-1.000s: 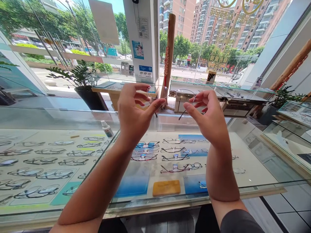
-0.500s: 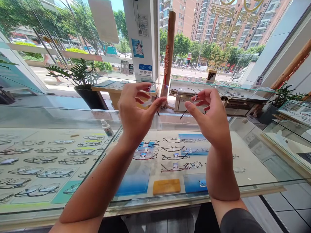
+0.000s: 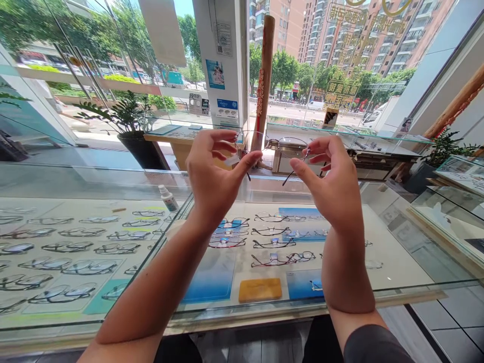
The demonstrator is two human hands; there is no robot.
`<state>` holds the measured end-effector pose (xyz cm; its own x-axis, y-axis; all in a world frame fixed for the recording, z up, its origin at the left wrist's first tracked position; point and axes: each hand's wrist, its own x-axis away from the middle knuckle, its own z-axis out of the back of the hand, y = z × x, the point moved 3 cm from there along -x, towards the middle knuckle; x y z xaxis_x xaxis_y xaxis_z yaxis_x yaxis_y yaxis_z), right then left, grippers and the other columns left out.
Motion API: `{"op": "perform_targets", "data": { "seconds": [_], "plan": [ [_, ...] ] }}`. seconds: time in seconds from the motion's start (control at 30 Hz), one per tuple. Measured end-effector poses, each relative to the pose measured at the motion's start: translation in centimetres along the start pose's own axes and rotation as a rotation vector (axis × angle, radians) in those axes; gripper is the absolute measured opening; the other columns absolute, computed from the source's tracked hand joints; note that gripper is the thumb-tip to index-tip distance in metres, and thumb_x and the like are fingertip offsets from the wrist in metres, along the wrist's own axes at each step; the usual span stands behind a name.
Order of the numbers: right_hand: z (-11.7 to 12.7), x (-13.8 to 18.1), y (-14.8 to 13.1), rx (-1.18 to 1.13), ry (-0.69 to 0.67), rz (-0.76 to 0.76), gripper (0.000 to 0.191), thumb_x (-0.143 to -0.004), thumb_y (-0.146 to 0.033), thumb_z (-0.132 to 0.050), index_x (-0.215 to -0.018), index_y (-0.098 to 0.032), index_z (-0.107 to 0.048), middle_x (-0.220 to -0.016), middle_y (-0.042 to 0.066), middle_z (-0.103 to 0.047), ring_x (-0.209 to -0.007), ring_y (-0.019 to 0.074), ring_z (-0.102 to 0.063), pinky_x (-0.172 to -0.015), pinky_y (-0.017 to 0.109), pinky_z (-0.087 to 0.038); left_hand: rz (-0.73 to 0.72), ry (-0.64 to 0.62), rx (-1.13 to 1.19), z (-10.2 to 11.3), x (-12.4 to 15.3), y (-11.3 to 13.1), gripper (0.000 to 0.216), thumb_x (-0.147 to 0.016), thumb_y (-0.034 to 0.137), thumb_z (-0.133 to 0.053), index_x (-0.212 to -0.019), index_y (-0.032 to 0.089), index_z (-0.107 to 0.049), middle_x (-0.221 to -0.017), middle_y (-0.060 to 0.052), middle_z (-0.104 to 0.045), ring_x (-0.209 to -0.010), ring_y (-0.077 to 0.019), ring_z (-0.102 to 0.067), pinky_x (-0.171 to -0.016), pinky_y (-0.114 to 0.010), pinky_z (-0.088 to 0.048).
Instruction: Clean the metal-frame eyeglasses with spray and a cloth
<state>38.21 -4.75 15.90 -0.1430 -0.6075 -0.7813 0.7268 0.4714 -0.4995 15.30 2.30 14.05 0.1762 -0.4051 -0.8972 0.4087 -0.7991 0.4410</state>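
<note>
A pair of thin-rimmed eyeglasses (image 3: 290,139) is held up above the glass counter, its lenses clear. My left hand (image 3: 215,166) pinches the left end of the frame between thumb and fingers. At the opposite end, my right hand (image 3: 328,179) grips the hinge area the same way. The dark temple tips hang down below the lenses, toward the counter. A small whitish tag or piece shows by the left fingers; I cannot make out what it is.
Below lies a glass display case (image 3: 260,315) with rows of eyeglasses and an orange-brown case (image 3: 260,290) inside. A white spray bottle (image 3: 168,198) stands at the left. Farther off are a potted plant (image 3: 139,151), a wooden post (image 3: 266,75) and another showcase (image 3: 381,136).
Both hands and the eyeglasses stay in nearly the same pose. The whole view has shifted very slightly, so things appear a little farther right.
</note>
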Motion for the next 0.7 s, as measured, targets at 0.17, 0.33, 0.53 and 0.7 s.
{"op": "perform_targets", "data": {
  "seconds": [0.17,0.33,0.53,0.7],
  "plan": [
    [0.10,0.04,0.04,0.019,0.021,0.024,0.035,-0.096,-0.053,-0.077,-0.118,-0.030,-0.062,-0.118,0.006,-0.077,-0.101,0.0268,-0.072,-0.083,0.045,-0.056,-0.024,0.001,-0.019,0.04,0.05,0.23,0.051,-0.084,0.059,-0.097,-0.115,0.029,-0.068,-0.112,-0.005,-0.076,-0.091,-0.0220,-0.075,-0.079,-0.040,-0.062],
    [0.16,0.01,0.02,0.017,0.032,0.015,0.032,-0.096,-0.050,-0.078,-0.116,-0.030,-0.064,-0.116,0.006,-0.078,-0.102,0.0274,-0.072,-0.085,0.046,-0.056,-0.020,-0.010,-0.031,0.05,0.07,0.50,0.050,-0.086,0.057,-0.096,-0.116,0.030,-0.068,-0.113,-0.005,-0.075,-0.092,-0.0218,-0.075,-0.079,-0.040,-0.062],
    [0.16,0.04,-0.22,0.032,0.041,0.008,0.031,-0.095,-0.048,-0.077,-0.117,-0.029,-0.065,-0.118,0.006,-0.076,-0.100,0.0272,-0.070,-0.088,0.048,-0.056,-0.023,-0.002,-0.017,0.09,0.03,0.47,0.050,-0.084,0.056,-0.098,-0.115,0.030,-0.069,-0.112,-0.005,-0.075,-0.092,-0.0221,-0.074,-0.079,-0.041,-0.060],
    [0.14,0.09,-0.36,0.045,0.044,0.016,0.028,-0.096,-0.046,-0.076,-0.115,-0.029,-0.065,-0.115,0.006,-0.076,-0.101,0.0274,-0.070,-0.087,0.048,-0.055,-0.027,-0.007,-0.049,0.15,0.04,0.57,0.050,-0.084,0.058,-0.097,-0.115,0.031,-0.068,-0.110,-0.004,-0.075,-0.092,-0.0232,-0.074,-0.079,-0.043,-0.061]
  ]
}}
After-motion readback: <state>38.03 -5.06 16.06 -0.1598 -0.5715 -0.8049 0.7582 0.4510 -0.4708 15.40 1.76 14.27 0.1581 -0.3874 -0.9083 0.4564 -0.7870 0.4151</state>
